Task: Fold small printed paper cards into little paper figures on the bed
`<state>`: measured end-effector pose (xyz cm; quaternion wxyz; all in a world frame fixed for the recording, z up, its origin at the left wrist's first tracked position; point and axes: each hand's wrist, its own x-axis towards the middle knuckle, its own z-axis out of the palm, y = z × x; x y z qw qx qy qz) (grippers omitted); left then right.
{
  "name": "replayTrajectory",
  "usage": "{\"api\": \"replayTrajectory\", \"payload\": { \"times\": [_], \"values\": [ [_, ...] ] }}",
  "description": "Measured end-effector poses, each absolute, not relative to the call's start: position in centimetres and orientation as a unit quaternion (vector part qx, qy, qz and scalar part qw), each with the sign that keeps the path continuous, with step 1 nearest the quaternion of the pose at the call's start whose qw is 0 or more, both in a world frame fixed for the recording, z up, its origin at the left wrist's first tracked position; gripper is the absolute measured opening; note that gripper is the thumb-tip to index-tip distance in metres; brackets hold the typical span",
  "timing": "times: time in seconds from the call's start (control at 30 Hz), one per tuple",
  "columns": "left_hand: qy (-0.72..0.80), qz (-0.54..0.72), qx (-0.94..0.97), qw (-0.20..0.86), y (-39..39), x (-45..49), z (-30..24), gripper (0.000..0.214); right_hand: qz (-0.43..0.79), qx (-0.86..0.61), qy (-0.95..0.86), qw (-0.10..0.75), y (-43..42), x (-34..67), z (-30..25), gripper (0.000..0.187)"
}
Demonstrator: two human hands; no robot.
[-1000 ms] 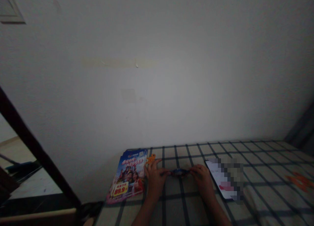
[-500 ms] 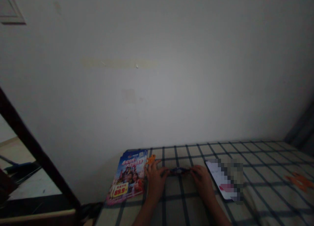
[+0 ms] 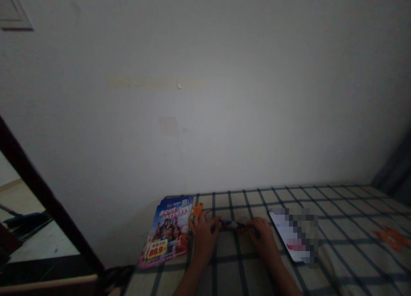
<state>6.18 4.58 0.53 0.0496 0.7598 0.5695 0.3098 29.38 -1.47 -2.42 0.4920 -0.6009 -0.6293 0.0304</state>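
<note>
A small, narrow strip (image 3: pixel 231 224), dark with blue, white and reddish patches, spans the gap between my two hands just above the checked cloth. It looks like folded printed paper, but dimness hides its details. My left hand (image 3: pixel 204 234) pinches its left end between thumb and index finger, the other fingers spread. At the opposite end, my right hand (image 3: pixel 261 235) grips it with bent fingers. Left of my left hand lies a stack of colourful printed leaflets (image 3: pixel 170 232); the top one shows people and a yellow price label.
The checked cloth (image 3: pixel 257 266) covers a surface against a grey wall (image 3: pixel 224 116). A phone (image 3: pixel 289 236), partly pixelated, lies right of my right hand. Orange figures show on the cloth, one (image 3: pixel 391 237) at far right. A dark slanted post (image 3: pixel 48 193) stands at left.
The strip has tilted, its right end now slightly lower. My right hand has shifted a little to the left and its fingers are more bent. My left hand has hardly moved.
</note>
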Motion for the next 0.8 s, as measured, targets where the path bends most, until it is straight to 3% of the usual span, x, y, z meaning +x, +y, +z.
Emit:
{"api": "replayTrajectory", "payload": {
  "times": [0.33,0.8],
  "values": [
    [0.563,0.306,0.766,0.038,4.5,6.2,0.3,0.035,0.053,-0.612,-0.601,0.510,-1.4,29.7,-2.6,0.021],
    [0.548,0.307,0.777,0.038,4.0,6.4,0.8,0.029,-0.007,-0.670,-0.557,0.491,-1.8,32.0,-1.8,0.024]
  ]
}}
